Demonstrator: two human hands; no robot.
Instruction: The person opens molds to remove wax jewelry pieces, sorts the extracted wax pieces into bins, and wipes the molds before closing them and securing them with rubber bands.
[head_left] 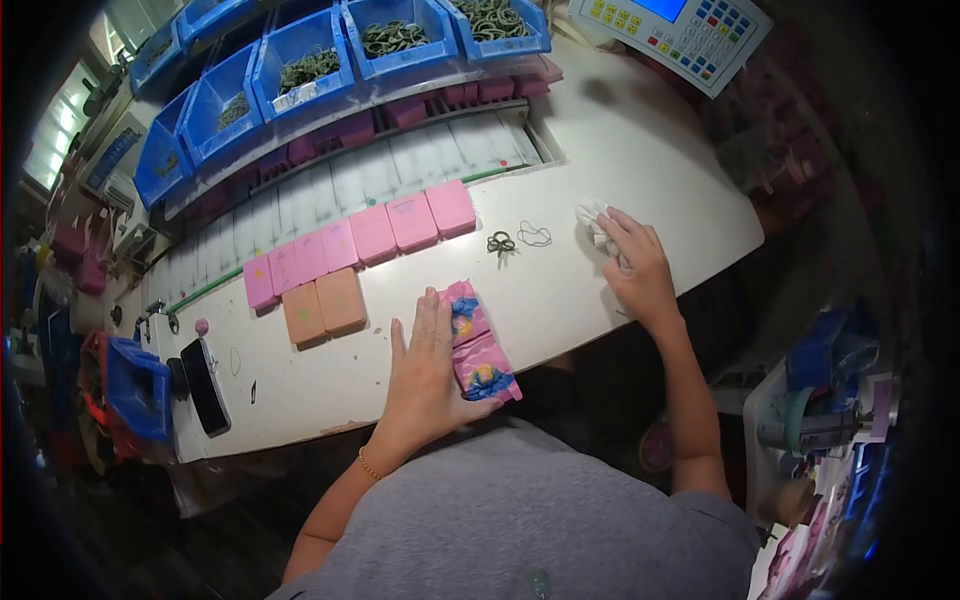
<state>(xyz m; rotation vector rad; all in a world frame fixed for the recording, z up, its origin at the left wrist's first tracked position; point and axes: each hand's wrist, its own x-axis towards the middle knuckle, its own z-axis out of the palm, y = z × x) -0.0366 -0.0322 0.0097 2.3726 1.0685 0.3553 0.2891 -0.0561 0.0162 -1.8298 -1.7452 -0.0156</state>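
Note:
My left hand (425, 355) spans the left side of a pink patterned piece (480, 350) with blue and yellow flower-like motifs, at the front edge of the table. Its fingers reach the upper end and the thumb lies at the lower end. The piece has two sections, one above the other. My right hand (640, 268) presses a crumpled white cloth or tissue (592, 225) against the tabletop, fingers bunched over it. Between the hands lie a small dark green coiled bundle (500, 243) and a thin loose loop of thread or wire (535, 234).
Several pink blocks (411, 222) form a row, with two orange-brown blocks (325, 308) before them. Blue bins (300, 75) of dark green rings stand at the back. A phone (205, 387) leans at the left; a keypad device (680, 35) sits at the back right.

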